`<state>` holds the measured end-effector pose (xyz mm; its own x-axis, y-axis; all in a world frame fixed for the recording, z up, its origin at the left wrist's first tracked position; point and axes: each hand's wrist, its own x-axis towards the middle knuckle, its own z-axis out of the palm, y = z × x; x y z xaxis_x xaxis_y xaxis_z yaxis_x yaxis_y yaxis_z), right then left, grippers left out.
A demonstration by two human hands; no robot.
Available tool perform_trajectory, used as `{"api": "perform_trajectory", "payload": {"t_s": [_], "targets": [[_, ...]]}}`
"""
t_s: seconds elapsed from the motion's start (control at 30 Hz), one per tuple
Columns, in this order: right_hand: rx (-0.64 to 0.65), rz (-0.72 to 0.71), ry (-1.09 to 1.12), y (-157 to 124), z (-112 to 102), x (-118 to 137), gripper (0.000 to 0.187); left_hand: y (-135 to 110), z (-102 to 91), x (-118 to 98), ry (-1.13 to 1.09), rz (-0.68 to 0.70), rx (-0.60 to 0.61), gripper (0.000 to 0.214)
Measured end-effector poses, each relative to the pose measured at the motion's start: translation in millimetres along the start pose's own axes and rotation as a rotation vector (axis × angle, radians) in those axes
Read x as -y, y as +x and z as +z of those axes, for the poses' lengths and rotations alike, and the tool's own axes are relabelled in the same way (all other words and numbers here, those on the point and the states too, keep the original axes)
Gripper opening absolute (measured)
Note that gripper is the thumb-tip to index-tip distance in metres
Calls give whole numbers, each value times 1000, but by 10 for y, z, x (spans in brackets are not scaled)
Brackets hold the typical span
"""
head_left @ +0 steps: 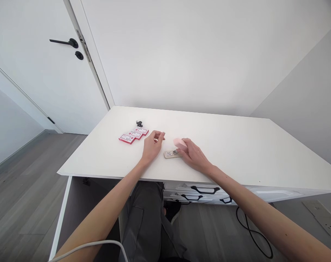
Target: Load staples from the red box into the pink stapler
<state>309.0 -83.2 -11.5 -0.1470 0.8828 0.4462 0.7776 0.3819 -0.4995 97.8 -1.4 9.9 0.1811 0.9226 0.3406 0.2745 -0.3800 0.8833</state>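
My right hand [192,153] rests on the white desk [236,149] with its fingers closed round a small pale pink object [179,142]. Just left of it lies a small beige box [172,154] with a black-and-white label, touching my fingers. My left hand [153,143] hovers low over the desk to the left, fingers loosely curled with the tips pinched; I cannot make out anything in them. Three red-and-white packets [133,135] lie in a staggered row further left, and a small black clip-like item [139,123] sits behind them.
A white door [45,72] with a black handle [64,42] stands at the back left. Drawers with black handles [203,190] sit under the desk's front edge. A black cable [252,233] loops on the wooden floor, and a white cable [94,244] crosses my lap.
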Motion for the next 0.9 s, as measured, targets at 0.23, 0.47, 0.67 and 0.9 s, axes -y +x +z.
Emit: {"api": "perform_trajectory", "payload": {"t_s": [0.23,0.47,0.67,0.9], "targets": [[49,-72,-36,26,30,-14,33,10,-3,11,-10,-85,-139,29],[-6,-6,-132,31,101,-35,48,7,-10,22,-55,-109,-166,31],[-200,246,-163,206,264,-141,57,3,-3,49,-100,-131,-166,38],[-161,403,134,710,566,1,81,-2,4,2,1,-134,-97,47]]}}
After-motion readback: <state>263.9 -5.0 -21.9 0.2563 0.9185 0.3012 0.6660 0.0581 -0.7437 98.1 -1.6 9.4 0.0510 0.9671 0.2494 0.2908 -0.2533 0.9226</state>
